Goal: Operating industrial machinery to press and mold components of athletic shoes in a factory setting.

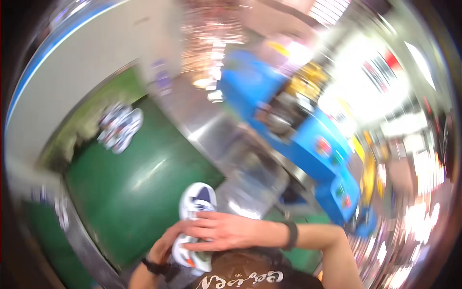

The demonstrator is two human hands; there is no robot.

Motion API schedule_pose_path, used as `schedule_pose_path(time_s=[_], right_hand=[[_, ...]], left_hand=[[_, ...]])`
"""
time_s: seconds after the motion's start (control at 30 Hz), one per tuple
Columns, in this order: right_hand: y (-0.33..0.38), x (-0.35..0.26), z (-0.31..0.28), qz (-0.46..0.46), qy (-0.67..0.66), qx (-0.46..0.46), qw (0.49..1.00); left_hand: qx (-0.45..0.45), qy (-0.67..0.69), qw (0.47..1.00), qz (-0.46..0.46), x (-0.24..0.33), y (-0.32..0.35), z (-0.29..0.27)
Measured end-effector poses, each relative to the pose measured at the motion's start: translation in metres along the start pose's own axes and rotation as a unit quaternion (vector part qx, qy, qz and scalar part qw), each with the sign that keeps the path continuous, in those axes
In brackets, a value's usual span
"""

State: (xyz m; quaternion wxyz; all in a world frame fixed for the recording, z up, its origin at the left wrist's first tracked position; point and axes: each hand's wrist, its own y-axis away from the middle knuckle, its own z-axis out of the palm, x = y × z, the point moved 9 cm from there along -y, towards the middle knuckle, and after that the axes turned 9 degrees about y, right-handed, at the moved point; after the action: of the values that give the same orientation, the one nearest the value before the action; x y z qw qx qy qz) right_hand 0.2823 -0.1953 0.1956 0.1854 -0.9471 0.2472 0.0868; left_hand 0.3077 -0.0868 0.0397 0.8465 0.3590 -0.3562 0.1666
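Shoe [204, 195], mostly white, and there it was, right in front of the person, just over the near edge of the green surface [144, 183]! Its rounded end, with a navy patch, pointed away from the body, while a flash of orange showed at the near end. Both hands were on it! The left hand [168, 242] curled around the shoe's left side, its fingertips partly hidden. Across from the right came the right hand [219, 231], laid over the shoe's middle, fingers bent on the upper and the thumb apart below them, so the two hands held it between them, touching one another. A dark band [291, 234] circled the right wrist, and another dark strap [155, 266] sat on the left. Right behind the hands was a brown top [236, 270] with white lettering.

Over at the far left of the green, a cluster of shoes [120, 127] lay close together, well apart from the hands. Metal edging [204, 126] ran along the surface's right side, and beyond it stood blue machinery [308, 144], badly smeared by blur!
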Motion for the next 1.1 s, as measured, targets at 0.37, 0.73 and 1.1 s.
schedule_pose_path(time_s=[0.37,0.73,1.1], right_hand=[[0.269,-0.044,-0.098,0.378,-0.391,0.434,0.718],[0.729,-0.138,-0.147,0.623,-0.328,0.612,0.361],[0.914,0.048,-0.233,0.878,-0.007,0.316,0.360]], left_hand=[[-0.144,0.005,0.978,0.148,-0.015,-0.086,0.255],[-0.185,-0.269,0.944,0.045,-0.153,-0.118,0.486],[-0.132,-0.502,0.852,0.059,-0.177,-0.150,0.427]])
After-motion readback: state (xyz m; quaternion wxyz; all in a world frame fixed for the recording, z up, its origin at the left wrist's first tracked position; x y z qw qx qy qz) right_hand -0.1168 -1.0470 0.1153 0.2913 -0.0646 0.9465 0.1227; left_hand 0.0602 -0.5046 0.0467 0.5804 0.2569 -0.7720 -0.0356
